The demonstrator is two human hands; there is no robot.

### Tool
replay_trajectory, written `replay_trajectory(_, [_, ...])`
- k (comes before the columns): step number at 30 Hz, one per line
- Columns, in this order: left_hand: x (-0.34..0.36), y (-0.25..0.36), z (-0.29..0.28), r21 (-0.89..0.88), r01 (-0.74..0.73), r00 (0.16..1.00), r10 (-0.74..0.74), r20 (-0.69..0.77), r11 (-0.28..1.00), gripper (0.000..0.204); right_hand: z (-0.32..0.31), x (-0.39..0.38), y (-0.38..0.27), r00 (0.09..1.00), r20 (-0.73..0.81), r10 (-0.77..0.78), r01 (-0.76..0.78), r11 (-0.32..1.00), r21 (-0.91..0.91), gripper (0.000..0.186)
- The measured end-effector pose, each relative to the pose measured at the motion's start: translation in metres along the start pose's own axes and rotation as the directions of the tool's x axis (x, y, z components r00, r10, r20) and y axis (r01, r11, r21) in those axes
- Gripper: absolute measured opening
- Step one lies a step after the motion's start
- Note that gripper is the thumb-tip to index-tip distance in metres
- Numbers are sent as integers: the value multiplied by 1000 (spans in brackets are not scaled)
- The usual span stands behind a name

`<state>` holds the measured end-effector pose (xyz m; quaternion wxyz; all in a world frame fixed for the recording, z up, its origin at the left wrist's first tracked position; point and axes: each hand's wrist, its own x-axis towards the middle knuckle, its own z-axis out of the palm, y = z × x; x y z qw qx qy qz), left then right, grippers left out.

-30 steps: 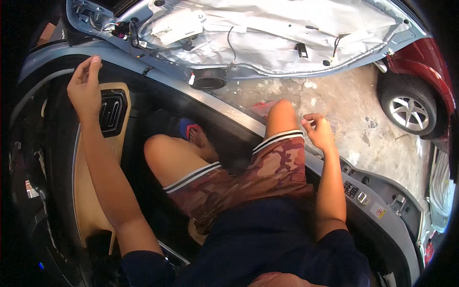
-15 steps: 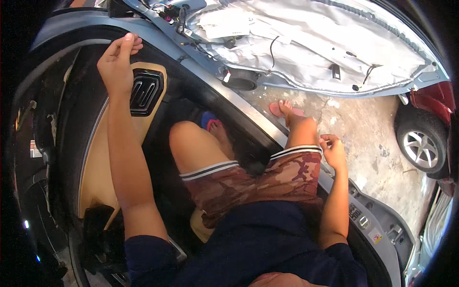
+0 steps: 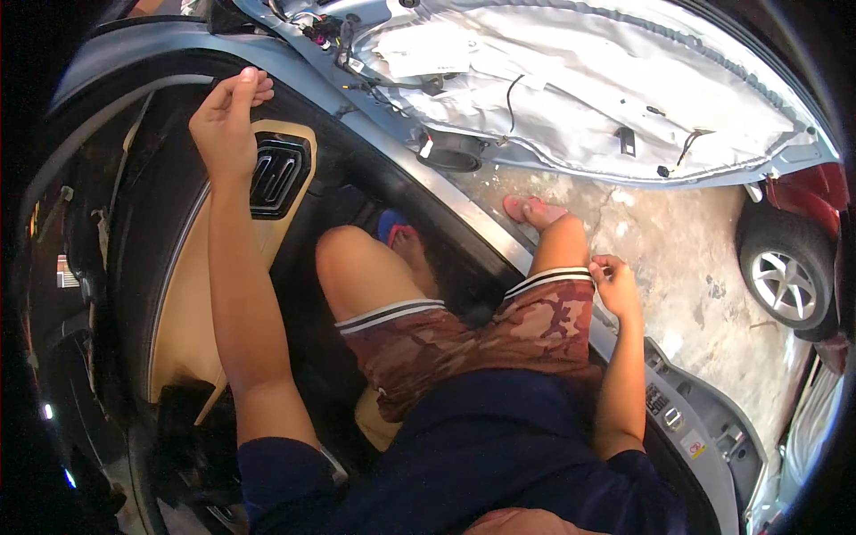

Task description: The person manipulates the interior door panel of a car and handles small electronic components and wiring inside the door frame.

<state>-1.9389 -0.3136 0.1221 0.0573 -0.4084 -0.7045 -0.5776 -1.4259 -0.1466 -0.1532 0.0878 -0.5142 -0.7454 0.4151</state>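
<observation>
My left hand (image 3: 227,125) is raised at the front corner of a car's door opening, above the dashboard's end. Its fingers are curled in with the thumb against them; whatever they may hold is hidden. Behind it runs a thin grey strip (image 3: 116,102) along the dark windscreen edge. Just below the wrist sits a black air vent (image 3: 278,176) in a tan dashboard panel (image 3: 189,312). My right hand (image 3: 617,283) is beside my right thigh, at the striped hem of my camouflage shorts (image 3: 553,308). Its fingers are bent towards the thumb, and I see no object in them.
An open blue car door (image 3: 571,89), its panel off, shows silvery lining, loose wires and a round black speaker (image 3: 452,152). A metal sill (image 3: 464,209) runs between my feet. To the right stands a red car's wheel (image 3: 785,276) on the concrete floor (image 3: 664,241).
My left hand has shifted slightly right and down in the view, with its fingers still curled. The right hand has drawn a little closer to the shorts' hem.
</observation>
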Motion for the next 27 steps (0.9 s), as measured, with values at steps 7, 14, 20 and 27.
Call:
replay_trajectory(7, [-1,4,2,8,28,999,-28,-16,1000,27,1,-7,-7,1000,1,11,-11,999,-35,29])
replay_trajectory(14, [0,-2,0,-53,-7,1000,6,-28,999,27,3,-1,4,1000,-13,-11,11,1000,11,29])
replay_trajectory(20, [0,2,0,-13,-18,999,18,-30,1000,30,7,0,2,1000,-8,4,-4,999,-37,29])
replay_trajectory(27, [1,-5,-8,-72,-13,1000,11,-17,997,28,11,3,7,999,50,16,-17,1000,12,29])
